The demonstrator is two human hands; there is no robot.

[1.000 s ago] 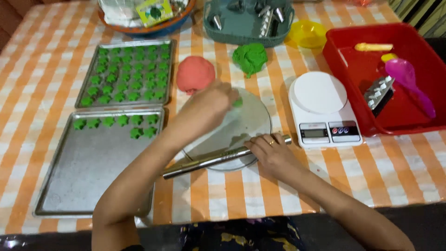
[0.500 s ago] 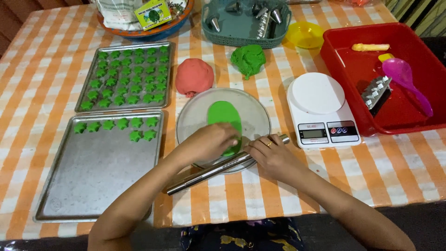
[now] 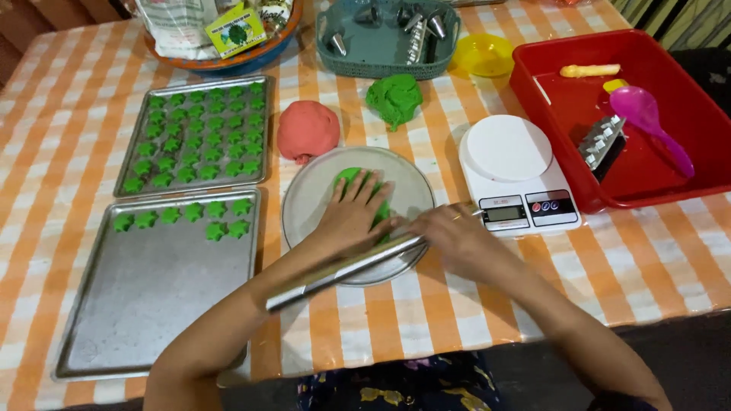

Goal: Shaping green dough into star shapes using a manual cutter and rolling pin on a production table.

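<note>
A round metal plate [image 3: 304,198] lies in the middle of the checked table with a flattened piece of green dough [image 3: 346,176] on it. My left hand [image 3: 352,213] lies flat on that dough, fingers spread. My right hand [image 3: 449,236] holds the right end of a long metal rolling pin [image 3: 335,272], which lies slanted across the plate's near edge and under my left wrist.
Two metal baking trays [image 3: 152,304] [image 3: 259,129] at the left carry small green star-shaped pieces. A pink dough ball [image 3: 307,131] and a green dough lump [image 3: 394,97] sit behind the plate. A white kitchen scale [image 3: 512,169], a red bin [image 3: 647,194] and a teal basket [image 3: 365,57] stand right and back.
My left hand moved from the plate's far side toward me, then came to rest flat on the green dough. The right hand kept hold of the rolling pin.
</note>
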